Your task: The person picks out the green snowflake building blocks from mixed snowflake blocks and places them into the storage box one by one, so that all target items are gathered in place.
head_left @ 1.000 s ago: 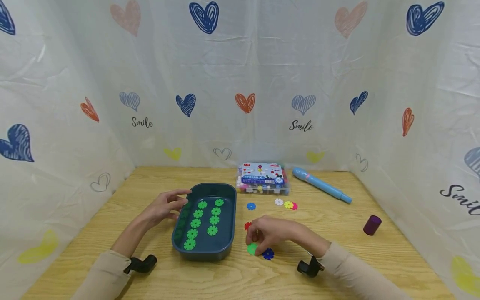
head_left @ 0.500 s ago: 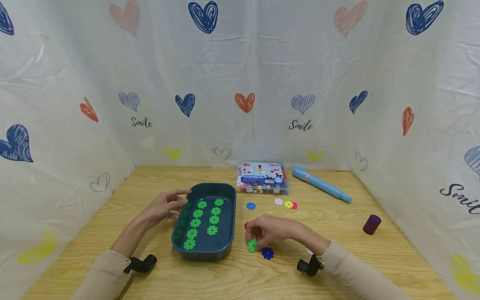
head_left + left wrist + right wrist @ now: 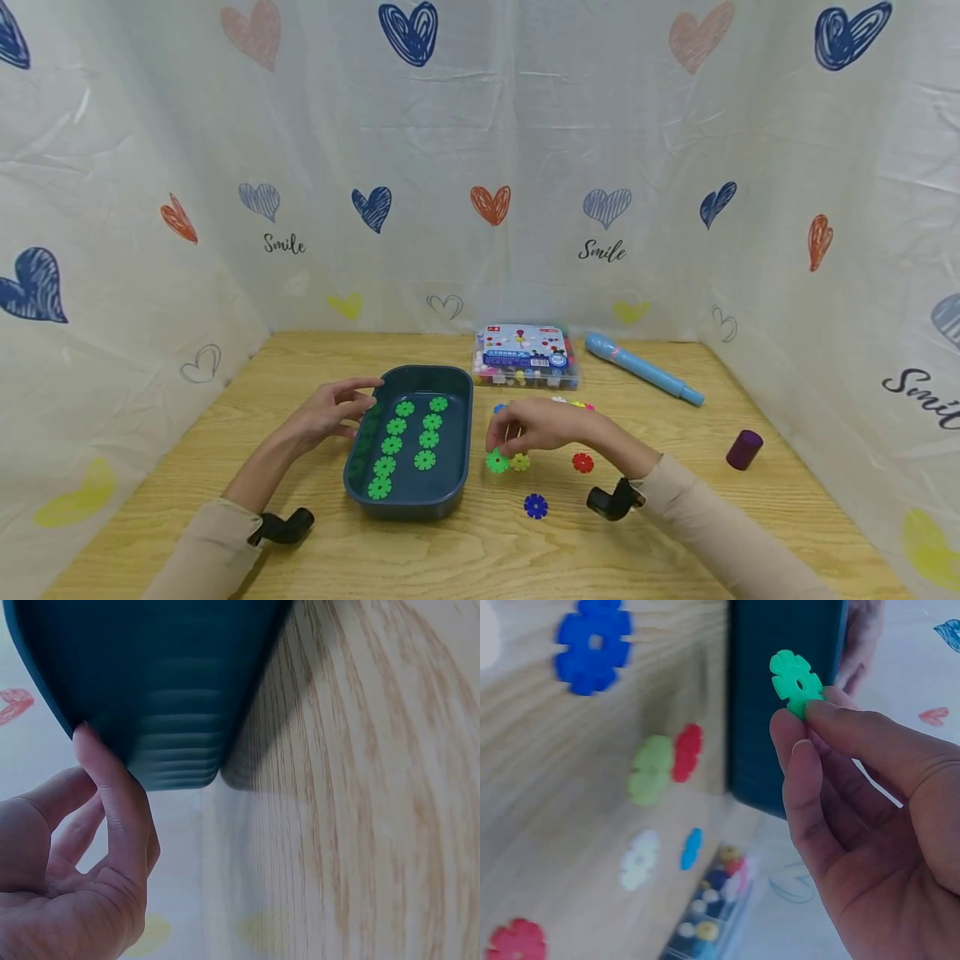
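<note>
In the head view, a dark teal tray (image 3: 416,504) holds two columns of green snowflake discs (image 3: 395,427). My left hand (image 3: 322,417) is at its left side, fingers relaxed; in the left wrist view a fingertip touches the rim. Just right of the tray, my right hand (image 3: 543,423) pinches a green snowflake disc (image 3: 796,679) between thumb and fingertips, its flat face showing in the right wrist view. Beneath that hand is a yellow-green disc (image 3: 520,462). A dark blue disc (image 3: 536,506) and a red disc (image 3: 582,462) lie nearby on the table.
Partly hidden behind my right hand are a light blue disc (image 3: 498,409) and white, yellow and pink ones. A clear box of colourful beads (image 3: 525,357) stands at the back. Beside it lies a light blue microphone-shaped tube (image 3: 645,371); a purple cylinder (image 3: 744,450) is at right.
My right hand has lifted the green disc off the table and moved it away from me, near the tray's right side. The left hand and the tray have stayed put.
</note>
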The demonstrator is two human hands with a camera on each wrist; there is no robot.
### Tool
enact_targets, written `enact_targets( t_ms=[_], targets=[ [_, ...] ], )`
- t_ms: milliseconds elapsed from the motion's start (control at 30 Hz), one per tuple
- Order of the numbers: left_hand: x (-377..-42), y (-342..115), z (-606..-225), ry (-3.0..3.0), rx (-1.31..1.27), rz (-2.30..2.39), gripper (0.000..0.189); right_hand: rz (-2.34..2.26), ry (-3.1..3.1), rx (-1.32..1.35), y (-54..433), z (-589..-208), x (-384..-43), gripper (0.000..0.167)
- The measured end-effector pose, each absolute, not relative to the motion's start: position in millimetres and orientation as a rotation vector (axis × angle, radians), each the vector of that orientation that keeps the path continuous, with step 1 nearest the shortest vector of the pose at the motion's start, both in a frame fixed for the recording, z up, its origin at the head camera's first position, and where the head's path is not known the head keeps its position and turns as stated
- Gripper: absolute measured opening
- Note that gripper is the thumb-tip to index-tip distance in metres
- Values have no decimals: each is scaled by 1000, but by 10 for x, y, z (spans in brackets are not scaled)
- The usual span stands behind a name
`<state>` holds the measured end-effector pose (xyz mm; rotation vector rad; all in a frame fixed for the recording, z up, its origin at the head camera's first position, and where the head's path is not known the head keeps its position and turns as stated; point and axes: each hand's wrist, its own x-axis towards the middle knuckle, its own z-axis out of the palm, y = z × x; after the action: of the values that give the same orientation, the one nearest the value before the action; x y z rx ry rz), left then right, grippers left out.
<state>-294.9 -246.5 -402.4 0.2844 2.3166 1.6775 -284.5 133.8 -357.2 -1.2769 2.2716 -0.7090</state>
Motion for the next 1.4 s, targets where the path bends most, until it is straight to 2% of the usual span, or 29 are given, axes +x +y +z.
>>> enact_targets(
  t_ms=[400, 900, 1400],
  targets=[
    [-2954, -2455, -4015, 2329, 279, 1666, 57, -683, 2275, -1372, 991, -3229, -3032, 14],
    [-2945, -2449, -4010, 2321, 274, 1667, 56, -637, 2172, -1372, 558, -3292, -3222, 15],
    [-2956, -2470, -4023, 2326, 297, 1666, 57, -560, 2058, -1226, 218, -3478, -3172, 13]
  ],
)
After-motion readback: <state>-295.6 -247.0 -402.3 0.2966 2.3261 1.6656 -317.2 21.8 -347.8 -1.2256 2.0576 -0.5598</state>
